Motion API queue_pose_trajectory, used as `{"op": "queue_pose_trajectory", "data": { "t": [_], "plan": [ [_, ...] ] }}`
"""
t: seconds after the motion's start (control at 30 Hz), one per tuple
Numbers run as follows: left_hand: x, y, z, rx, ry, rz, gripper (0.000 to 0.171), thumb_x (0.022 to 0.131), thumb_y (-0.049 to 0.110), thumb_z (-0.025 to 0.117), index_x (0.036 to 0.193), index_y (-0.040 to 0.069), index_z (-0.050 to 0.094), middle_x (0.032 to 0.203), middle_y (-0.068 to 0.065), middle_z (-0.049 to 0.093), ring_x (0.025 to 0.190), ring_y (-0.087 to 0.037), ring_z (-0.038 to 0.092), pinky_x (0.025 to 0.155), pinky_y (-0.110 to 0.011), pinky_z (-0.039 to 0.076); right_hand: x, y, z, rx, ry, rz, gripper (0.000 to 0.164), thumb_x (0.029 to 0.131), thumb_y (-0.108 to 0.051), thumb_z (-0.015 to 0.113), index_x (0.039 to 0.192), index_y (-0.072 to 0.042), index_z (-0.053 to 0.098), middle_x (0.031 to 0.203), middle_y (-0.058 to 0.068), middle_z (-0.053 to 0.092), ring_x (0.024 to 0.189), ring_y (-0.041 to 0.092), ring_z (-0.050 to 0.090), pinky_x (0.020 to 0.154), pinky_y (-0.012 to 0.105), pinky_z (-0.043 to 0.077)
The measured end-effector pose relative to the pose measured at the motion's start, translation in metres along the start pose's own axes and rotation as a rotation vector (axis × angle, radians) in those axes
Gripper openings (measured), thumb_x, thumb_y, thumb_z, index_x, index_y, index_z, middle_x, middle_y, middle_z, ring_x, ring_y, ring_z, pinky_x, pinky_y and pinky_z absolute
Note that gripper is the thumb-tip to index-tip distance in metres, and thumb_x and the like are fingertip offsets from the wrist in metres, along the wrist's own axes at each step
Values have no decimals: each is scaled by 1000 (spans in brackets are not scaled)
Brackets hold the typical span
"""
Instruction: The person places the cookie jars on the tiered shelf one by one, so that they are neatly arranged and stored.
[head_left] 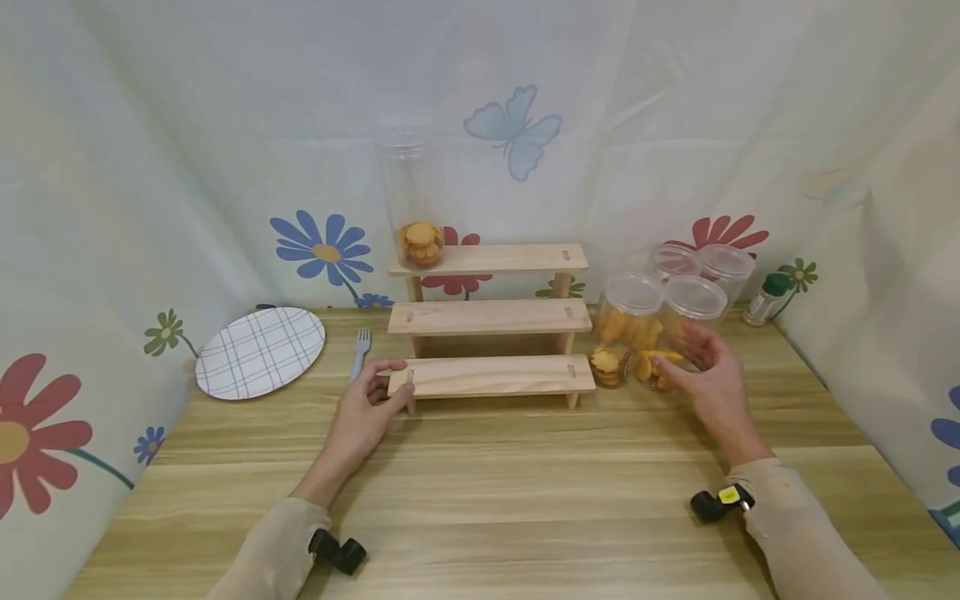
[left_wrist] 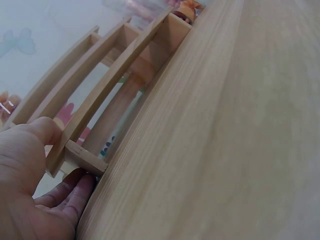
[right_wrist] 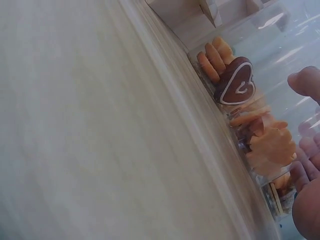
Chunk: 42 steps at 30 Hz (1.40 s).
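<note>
A three-step wooden display stand point(head_left: 491, 379) is at the middle of the table. My left hand point(head_left: 369, 398) grips the left end of its lowest step; in the left wrist view the thumb lies over the board and the fingers point(left_wrist: 75, 200) reach beside the end leg. At the stand's right are clear lidded jars of cookies. My right hand point(head_left: 708, 371) spreads around the front right jar point(head_left: 695, 298), thumb apart from the fingers. A heart-shaped chocolate cookie point(right_wrist: 237, 85) shows in the right wrist view. Next to that jar stands the front left jar point(head_left: 633, 296).
A tall jar point(head_left: 420, 237) partly filled with cookies stands on the top step's left end. Two more jars point(head_left: 726, 262) are behind the front pair, near a green-capped bottle point(head_left: 767, 300). At left lie a checked plate point(head_left: 260, 352) and a fork point(head_left: 362, 348). Patterned curtains surround the table.
</note>
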<state>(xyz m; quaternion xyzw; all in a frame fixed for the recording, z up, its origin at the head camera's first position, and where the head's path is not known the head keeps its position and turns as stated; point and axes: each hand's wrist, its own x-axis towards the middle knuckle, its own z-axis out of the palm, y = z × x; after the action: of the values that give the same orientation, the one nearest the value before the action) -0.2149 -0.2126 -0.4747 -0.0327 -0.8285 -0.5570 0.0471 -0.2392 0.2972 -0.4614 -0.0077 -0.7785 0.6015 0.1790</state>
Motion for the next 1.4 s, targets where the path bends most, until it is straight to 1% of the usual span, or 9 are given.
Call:
{"op": "queue_pose_trajectory", "data": {
  "t": [0.13, 0.23, 0.43, 0.6, 0.83, 1.0, 1.17, 1.23, 1.4],
  "plan": [
    [0, 0, 0, -6, 1, 1, 42, 109, 34, 76, 148, 21, 65, 123, -15, 75, 109, -26, 70, 85, -28, 54, 1, 0, 1, 9, 3, -8, 69, 94, -5, 91, 152, 3, 55, 130, -13, 71, 125, 5, 67, 105, 14, 51],
    [1, 1, 0, -9, 1, 1, 42, 109, 33, 77, 148, 21, 65, 124, -15, 74, 110, -26, 70, 86, -27, 54, 2, 0, 1, 12, 11, -14, 67, 93, -3, 91, 151, 4, 57, 126, -15, 71, 122, 4, 68, 104, 15, 52],
    [3, -4, 0, -6, 3, 0, 42, 108, 32, 78, 146, 21, 66, 122, -15, 76, 108, -25, 72, 84, -28, 55, 1, -1, 0, 9, 61, 6, 67, 91, -1, 92, 150, 2, 59, 124, -13, 74, 119, 4, 68, 101, 14, 52],
    [3, -5, 0, -14, 3, -3, 41, 108, 32, 78, 146, 22, 66, 121, -14, 75, 107, -24, 72, 83, -28, 56, 2, -6, -2, -8, 89, 25, 67, 92, -5, 93, 150, -2, 60, 124, -13, 73, 120, 6, 66, 99, 13, 51],
    [1, -3, -1, 2, 4, 3, 42, 109, 34, 77, 148, 22, 65, 124, -15, 74, 112, -26, 71, 86, -28, 55, 3, -21, -9, -44, 107, -11, 60, 92, -5, 92, 144, -2, 62, 115, -17, 72, 112, 4, 68, 96, 12, 51],
    [1, -1, -1, 12, 5, 12, 42, 109, 34, 76, 148, 22, 65, 123, -15, 74, 111, -25, 70, 87, -29, 55, 4, -33, -19, -81, 140, -5, 56, 93, -11, 93, 141, -9, 63, 119, -13, 68, 114, 5, 64, 96, 10, 49],
    [1, -2, 0, 5, 7, -4, 40, 109, 33, 77, 146, 24, 65, 121, -13, 74, 109, -25, 71, 87, -30, 55, 5, -42, -25, -134, 143, -37, 60, 93, -15, 94, 143, -7, 63, 123, -9, 66, 114, 8, 61, 96, 10, 48],
    [1, -2, 0, 3, 3, -6, 41, 109, 33, 77, 147, 24, 65, 121, -13, 74, 110, -26, 71, 87, -31, 55, 5, -45, -26, -142, 148, -61, 60, 92, -15, 94, 143, -5, 64, 122, -8, 67, 112, 9, 61, 95, 10, 47],
    [1, -2, 0, 19, 1, -9, 42, 109, 35, 77, 147, 25, 65, 123, -13, 74, 111, -26, 71, 88, -32, 55, 4, -60, -30, -141, 165, -74, 57, 91, -12, 95, 139, -7, 66, 119, -9, 67, 109, 9, 62, 94, 10, 48]
  ]
}}
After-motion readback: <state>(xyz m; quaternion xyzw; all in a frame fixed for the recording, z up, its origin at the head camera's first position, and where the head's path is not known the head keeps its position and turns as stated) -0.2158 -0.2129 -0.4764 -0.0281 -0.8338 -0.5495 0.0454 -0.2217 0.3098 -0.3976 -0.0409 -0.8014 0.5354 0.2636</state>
